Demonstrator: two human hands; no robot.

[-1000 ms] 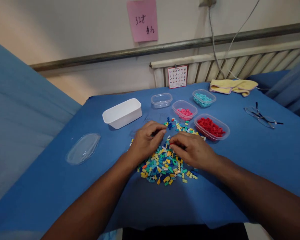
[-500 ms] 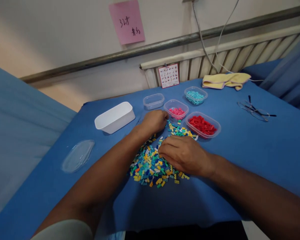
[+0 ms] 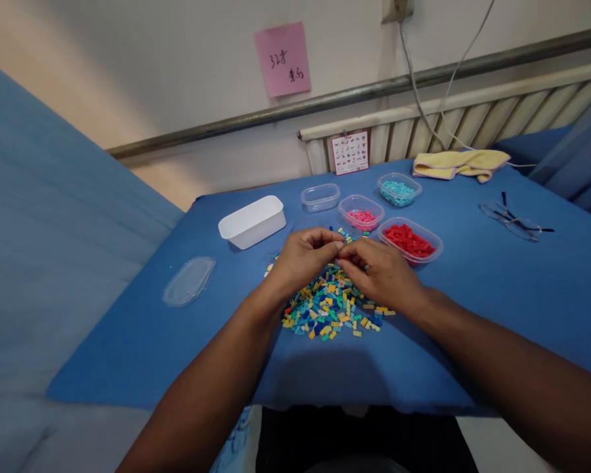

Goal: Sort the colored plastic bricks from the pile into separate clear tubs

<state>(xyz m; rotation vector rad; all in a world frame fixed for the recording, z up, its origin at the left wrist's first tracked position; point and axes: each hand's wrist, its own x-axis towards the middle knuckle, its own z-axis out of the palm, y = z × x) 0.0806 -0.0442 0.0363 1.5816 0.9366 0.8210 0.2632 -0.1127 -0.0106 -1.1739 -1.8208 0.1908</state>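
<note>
blue-covered table (image 3: 492,315), pale wall (image 3: 201,72), ribbed radiator (image 3: 480,121)

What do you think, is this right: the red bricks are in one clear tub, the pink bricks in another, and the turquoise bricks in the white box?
Not quite: the turquoise bricks are in a third clear tub, not the white box, as the head view shows. The red bricks and pink bricks are as you said.

An indoor room, possibly a home or ward: radiator (image 3: 436,125), wall pipe (image 3: 276,112), blue hanging cloth (image 3: 54,230).
</note>
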